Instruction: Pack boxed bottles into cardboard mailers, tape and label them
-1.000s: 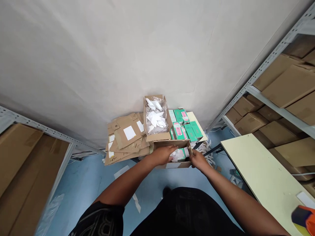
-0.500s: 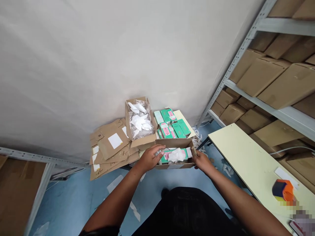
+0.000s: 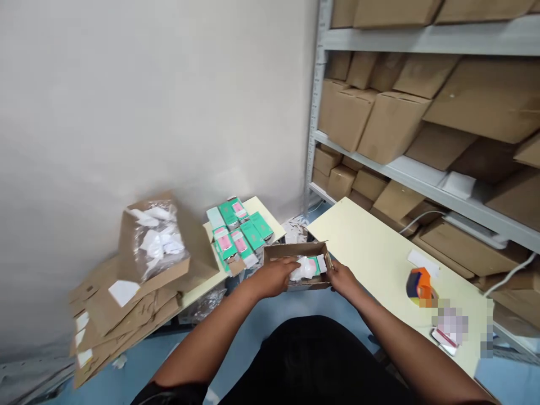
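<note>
A small open cardboard box point(image 3: 295, 249) is held in the air in front of my body. Its right end is in the grip of my right hand point(image 3: 342, 278). My left hand point(image 3: 275, 277) lies over the box's left near side, with its fingers inside against crumpled white paper point(image 3: 307, 269). Beneath that paper a green and pink carton point(image 3: 315, 264) partly shows. How tightly the left fingers close is partly hidden.
Left, a cream table point(image 3: 276, 226) bears several green cartons point(image 3: 253, 236), an open box point(image 3: 126, 242) of plastic and paper, and flattened cardboard point(image 3: 101, 315). Right, another table point(image 3: 358, 247) carries an orange tape dispenser point(image 3: 422, 286) and a phone point(image 3: 445, 340). Shelves point(image 3: 422, 42) hold brown boxes.
My view has turned right, bringing more of the right table and shelves into sight. The box has moved away from the left table. My left fingers have shifted inward onto the white paper.
</note>
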Motion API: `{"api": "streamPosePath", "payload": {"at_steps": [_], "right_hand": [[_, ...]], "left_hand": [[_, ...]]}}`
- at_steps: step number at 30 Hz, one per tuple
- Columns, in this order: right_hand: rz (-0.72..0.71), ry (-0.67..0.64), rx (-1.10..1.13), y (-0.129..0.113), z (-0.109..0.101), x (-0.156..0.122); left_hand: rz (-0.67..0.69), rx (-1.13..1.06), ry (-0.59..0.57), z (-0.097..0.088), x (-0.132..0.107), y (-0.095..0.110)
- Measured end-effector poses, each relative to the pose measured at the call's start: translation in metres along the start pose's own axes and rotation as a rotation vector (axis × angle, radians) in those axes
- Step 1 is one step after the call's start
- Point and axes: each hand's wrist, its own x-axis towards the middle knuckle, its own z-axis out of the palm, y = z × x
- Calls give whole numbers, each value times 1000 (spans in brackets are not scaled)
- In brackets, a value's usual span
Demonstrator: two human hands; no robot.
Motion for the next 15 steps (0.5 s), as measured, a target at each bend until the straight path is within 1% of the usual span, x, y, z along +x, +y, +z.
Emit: {"api": "streamPosePath", "payload": {"at_steps": [2,4,5,6,7,8,10,11,12,13,14,15], "right_hand": [[40,-4,59,24,-25,4],[81,13,107,49,-50,7],[98,30,123,62,-62,9],[113,52,134,75,-74,10],[129,79,141,88,-86,11],[147,106,143,101,-97,11],[185,168,137,127,-117,11],[206,198,131,138,-126,11],[229,224,123,149,-133,11],[254,247,115,159,-140,12],[281,266,108,168,-145,12],[311,281,100,176,-149,14]], "left_hand": [[101,-66,-7,9,45,27],[194,-98,26,16,83,50],[226,-103,68,19,98,59],[234,-105,134,22,110,64],[210,-107,219,26,122,66],[153,-110,313,30,132,65],[-45,-131,464,43,153,53],[-160,-155,481,52,164,44],[-264,-197,438,62,177,36],[-364,-256,353,73,191,27],[-430,-316,244,84,206,20],[-453,-376,152,95,221,14]]}}
